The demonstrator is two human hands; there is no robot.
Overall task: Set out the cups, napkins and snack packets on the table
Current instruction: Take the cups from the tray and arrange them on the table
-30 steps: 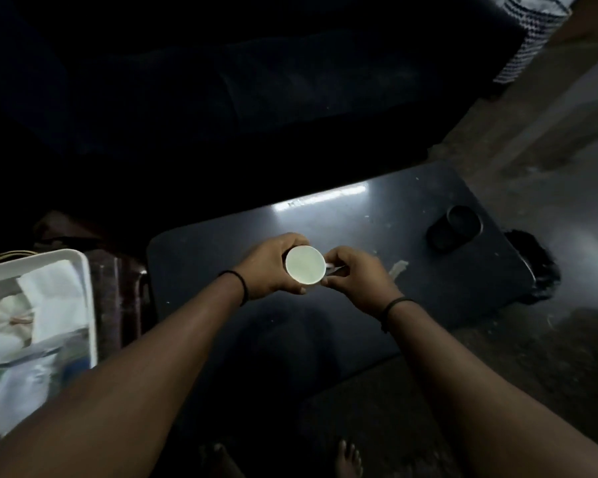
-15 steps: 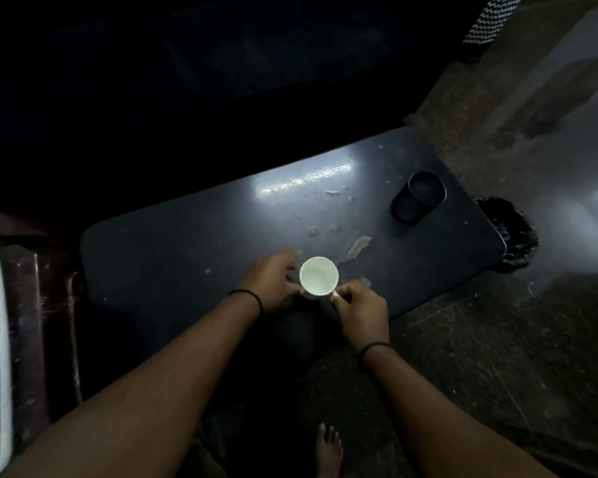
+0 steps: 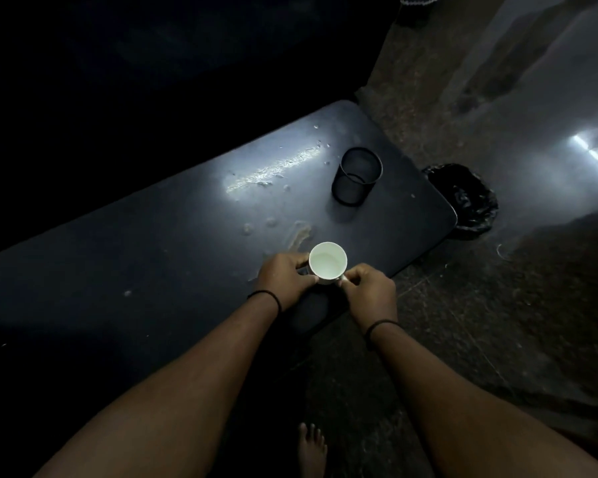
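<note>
Head view: cup (image 3: 327, 262) upright, mouth apparently upward.

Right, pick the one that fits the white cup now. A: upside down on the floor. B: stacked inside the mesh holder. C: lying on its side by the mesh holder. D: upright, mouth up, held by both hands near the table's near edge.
D: the cup shows its open mouth upward, with the left hand and right hand gripping its sides over the table, apart from the mesh holder.
</note>
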